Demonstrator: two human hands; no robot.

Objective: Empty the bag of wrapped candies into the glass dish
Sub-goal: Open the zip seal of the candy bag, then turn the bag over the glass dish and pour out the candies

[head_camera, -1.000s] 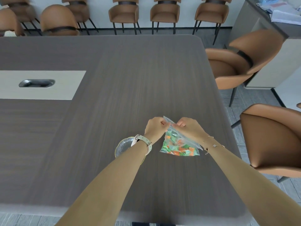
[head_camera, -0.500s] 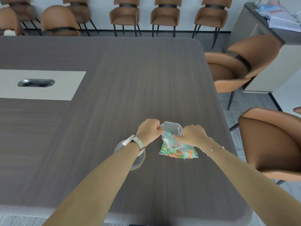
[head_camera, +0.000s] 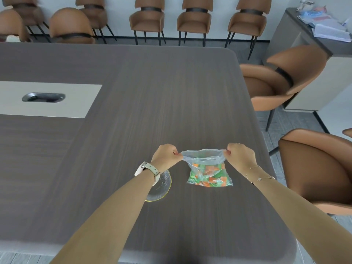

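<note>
A clear plastic bag [head_camera: 208,173] holds several green and orange wrapped candies and rests on the dark wooden table [head_camera: 133,92]. My left hand [head_camera: 166,157] pinches the left corner of the bag's mouth. The right corner is pinched by my right hand [head_camera: 240,156], and the mouth is stretched wide between them. The glass dish [head_camera: 161,188] sits to the left of the bag, partly hidden under my left wrist; its visible part is empty.
Two brown chairs [head_camera: 312,172] stand close along the table's right edge. More chairs [head_camera: 194,18] line the far wall. A pale inset panel with a cable slot [head_camera: 43,97] lies at the table's left. A cluttered counter [head_camera: 323,27] stands at the back right.
My hands have moved apart, each keeping its pinch, pulling the bag's mouth from bunched to stretched wide. The bag has turned to face me squarely.
</note>
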